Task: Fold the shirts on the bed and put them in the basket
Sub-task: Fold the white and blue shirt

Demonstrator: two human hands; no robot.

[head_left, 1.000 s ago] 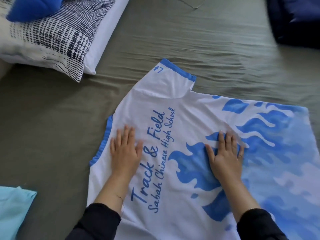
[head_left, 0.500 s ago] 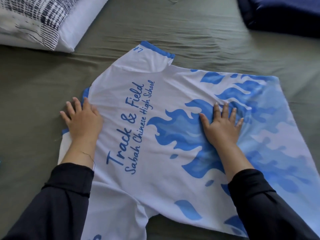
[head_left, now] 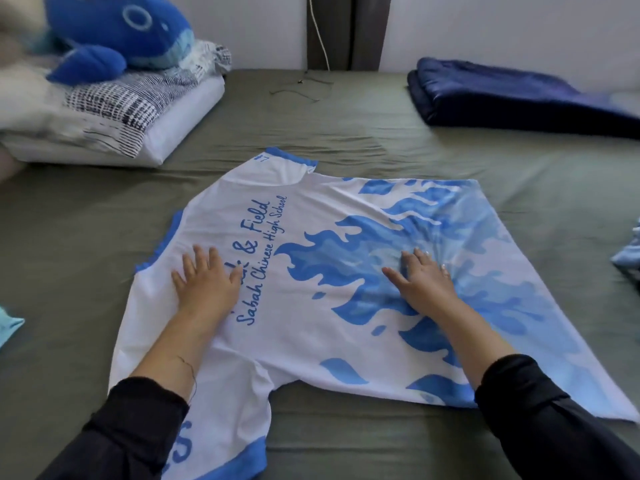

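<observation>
Since half a second earlier our left hand [head_left: 206,285] had slid from the collar edge back onto the shirt [head_left: 311,306], beside the lettering; right hand [head_left: 423,281] stayed on the blue flames. Both hands were flat, fingers spread, pressing, gripping nothing. Shirt lay spread back-up mid-bed [head_left: 346,119]. Whale plush [head_left: 117,32] sat on pillows [head_left: 138,105] far left, navy blanket [head_left: 512,95] far right
</observation>
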